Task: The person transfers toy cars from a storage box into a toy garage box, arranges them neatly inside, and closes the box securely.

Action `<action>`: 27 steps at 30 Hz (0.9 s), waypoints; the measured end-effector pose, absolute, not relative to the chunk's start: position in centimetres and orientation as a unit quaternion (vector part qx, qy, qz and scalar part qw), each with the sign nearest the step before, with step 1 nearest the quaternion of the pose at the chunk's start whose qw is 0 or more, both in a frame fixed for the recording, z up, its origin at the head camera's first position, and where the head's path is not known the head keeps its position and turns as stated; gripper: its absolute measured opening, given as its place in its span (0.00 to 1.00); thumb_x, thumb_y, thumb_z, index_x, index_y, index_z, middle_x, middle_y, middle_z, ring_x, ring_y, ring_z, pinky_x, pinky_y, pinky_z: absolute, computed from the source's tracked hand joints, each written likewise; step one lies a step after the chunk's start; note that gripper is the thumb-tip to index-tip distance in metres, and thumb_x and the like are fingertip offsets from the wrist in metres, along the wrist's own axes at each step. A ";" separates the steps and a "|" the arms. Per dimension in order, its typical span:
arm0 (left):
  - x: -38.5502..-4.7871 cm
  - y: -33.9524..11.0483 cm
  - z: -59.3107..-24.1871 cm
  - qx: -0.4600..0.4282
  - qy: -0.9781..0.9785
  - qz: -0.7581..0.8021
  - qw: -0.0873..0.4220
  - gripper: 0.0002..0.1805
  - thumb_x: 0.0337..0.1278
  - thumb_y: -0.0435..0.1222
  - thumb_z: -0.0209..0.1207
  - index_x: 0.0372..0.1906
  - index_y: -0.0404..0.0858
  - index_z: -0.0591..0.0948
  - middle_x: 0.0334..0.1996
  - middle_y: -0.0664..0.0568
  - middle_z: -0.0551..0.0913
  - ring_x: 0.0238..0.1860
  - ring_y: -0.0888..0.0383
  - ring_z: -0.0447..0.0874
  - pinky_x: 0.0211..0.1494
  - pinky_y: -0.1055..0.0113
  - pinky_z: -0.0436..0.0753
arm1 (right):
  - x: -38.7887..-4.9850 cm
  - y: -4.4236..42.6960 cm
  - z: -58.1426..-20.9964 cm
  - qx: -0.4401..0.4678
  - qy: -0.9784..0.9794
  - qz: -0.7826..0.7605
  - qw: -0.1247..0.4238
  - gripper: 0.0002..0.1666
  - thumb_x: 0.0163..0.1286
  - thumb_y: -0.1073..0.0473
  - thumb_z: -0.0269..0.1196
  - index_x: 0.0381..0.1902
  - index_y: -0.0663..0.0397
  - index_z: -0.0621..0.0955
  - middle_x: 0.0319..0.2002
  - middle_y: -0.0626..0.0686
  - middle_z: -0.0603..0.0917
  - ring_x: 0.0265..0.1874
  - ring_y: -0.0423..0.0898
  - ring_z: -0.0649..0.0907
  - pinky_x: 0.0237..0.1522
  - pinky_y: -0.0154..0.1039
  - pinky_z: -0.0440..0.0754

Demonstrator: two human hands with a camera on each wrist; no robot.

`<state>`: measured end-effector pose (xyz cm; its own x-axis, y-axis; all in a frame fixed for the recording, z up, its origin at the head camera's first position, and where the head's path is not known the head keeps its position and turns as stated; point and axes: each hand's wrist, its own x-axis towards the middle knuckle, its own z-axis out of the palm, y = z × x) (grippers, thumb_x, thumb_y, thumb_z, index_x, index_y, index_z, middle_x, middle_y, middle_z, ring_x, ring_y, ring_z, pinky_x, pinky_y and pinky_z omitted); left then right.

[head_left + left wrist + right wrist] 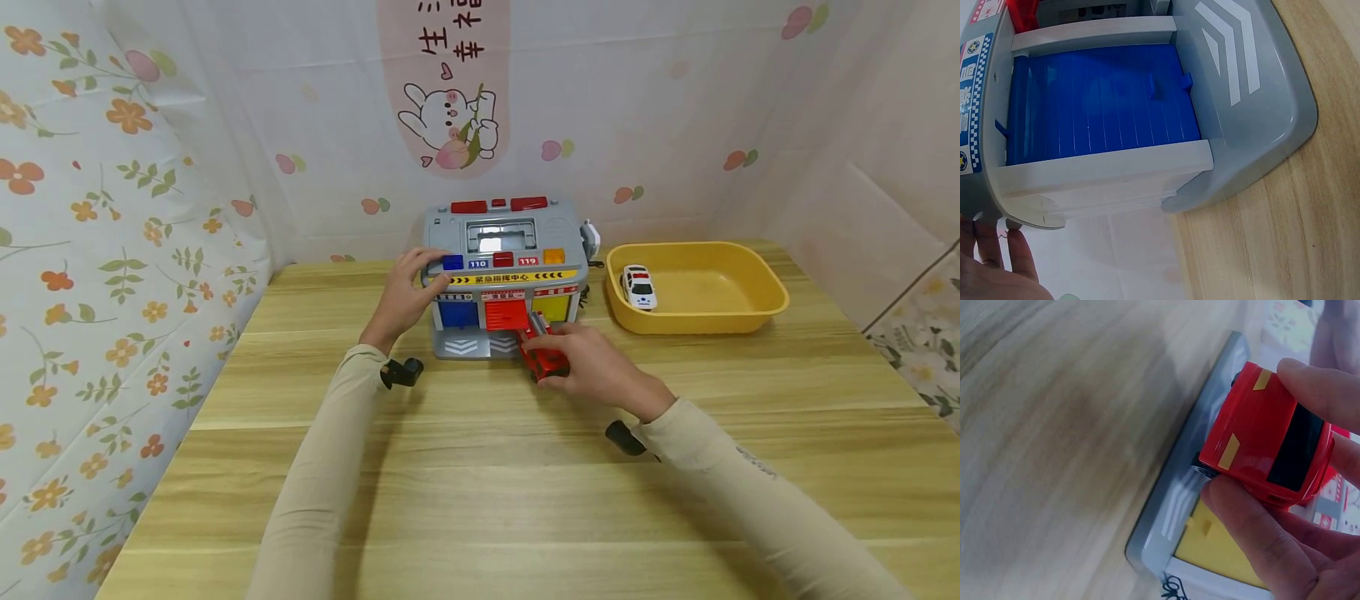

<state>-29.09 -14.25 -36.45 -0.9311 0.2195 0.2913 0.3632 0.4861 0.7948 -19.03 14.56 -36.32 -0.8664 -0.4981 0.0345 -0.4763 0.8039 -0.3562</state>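
Note:
A grey toy station (558, 225) with blue, red and yellow doors stands at the table's back. My left hand (405, 293) rests on its upper left corner; in the left wrist view its fingers (1019, 253) touch the station's side beside the lowered blue door (1097, 103). My right hand (600, 367) pinches a red toy fire truck (546, 360) by its sides, at the front of the red door (506, 315), which looks partly raised. The right wrist view shows the truck (1260, 431) between thumb and fingers, over the station's grey ramp, beside the yellow door (1216, 547).
To the station's right stands a yellow tray (701, 322) with a white toy police car (640, 287) at its left end. A black cord (1174, 587) lies by the station's right side. A patterned cloth (315, 125) hangs behind and beside the wooden table (480, 500).

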 end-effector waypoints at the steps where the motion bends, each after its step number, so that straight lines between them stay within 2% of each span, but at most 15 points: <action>1: -29.1 -14.2 -36.4 -0.170 -0.859 -0.477 0.075 0.22 0.68 0.45 0.58 0.63 0.46 0.80 0.66 0.49 0.74 0.68 0.50 0.64 0.73 0.43 0.66 | -19.0 14.4 -36.4 -0.257 0.949 -0.179 0.030 0.30 0.57 0.52 0.76 0.59 0.41 0.83 0.57 0.64 0.81 0.52 0.58 0.81 0.55 0.55 0.83; 15: -29.0 -14.3 -36.6 -0.166 -0.861 -0.475 0.074 0.22 0.68 0.45 0.58 0.63 0.46 0.79 0.65 0.50 0.75 0.66 0.50 0.64 0.72 0.44 0.67 | -19.6 12.8 -37.9 -0.286 0.945 -0.159 0.027 0.32 0.59 0.56 0.75 0.63 0.43 0.81 0.55 0.62 0.81 0.51 0.54 0.79 0.51 0.48 0.85; 27: -29.0 -14.2 -36.4 -0.166 -0.859 -0.479 0.073 0.22 0.68 0.45 0.58 0.64 0.46 0.79 0.66 0.49 0.74 0.67 0.49 0.64 0.73 0.42 0.66 | -20.6 12.0 -38.4 -0.256 0.947 -0.191 0.039 0.34 0.61 0.58 0.74 0.65 0.41 0.79 0.61 0.62 0.78 0.57 0.56 0.78 0.61 0.53 0.81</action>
